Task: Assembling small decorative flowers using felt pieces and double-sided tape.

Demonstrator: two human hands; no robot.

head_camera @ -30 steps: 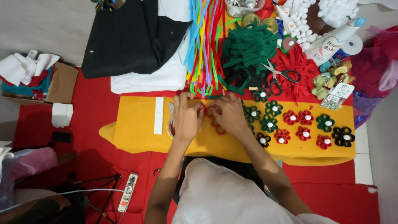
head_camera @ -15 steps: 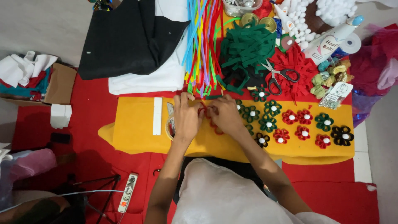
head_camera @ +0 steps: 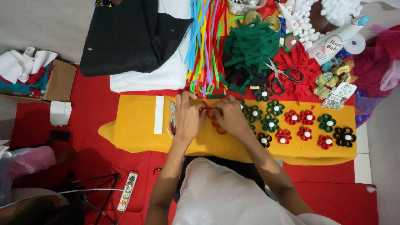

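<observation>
Hands: the left hand (head_camera: pixel 188 116) and right hand (head_camera: pixel 230 117) meet over the middle of the yellow felt sheet (head_camera: pixel 137 129), fingers pinched shut on a red felt strip (head_camera: pixel 207 111) held between them.
Work piece: the red felt strip sits at the sheet's upper middle, partly hidden by both hands; a looped red piece shows just below the right hand.
Tape roll: a roll of tape (head_camera: pixel 170 125) lies on the sheet, tucked under the left hand's outer edge.
White strip: a narrow white strip (head_camera: pixel 158 114) lies upright on the sheet, to the left of the hands.
Finished flowers: about 12 felt flowers (head_camera: pixel 295 117) in red, green and black, each with a white centre, fill the sheet's right half.
Scissors: black-handled scissors (head_camera: pixel 284 75) rest on red felt scraps just above the sheet's top edge.
Green strips: a heap of green felt strips (head_camera: pixel 249 50) lies above the sheet, left of the scissors.
Pipe cleaners: a bundle of coloured pipe cleaners (head_camera: pixel 206 41) runs up from the sheet's top edge.
</observation>
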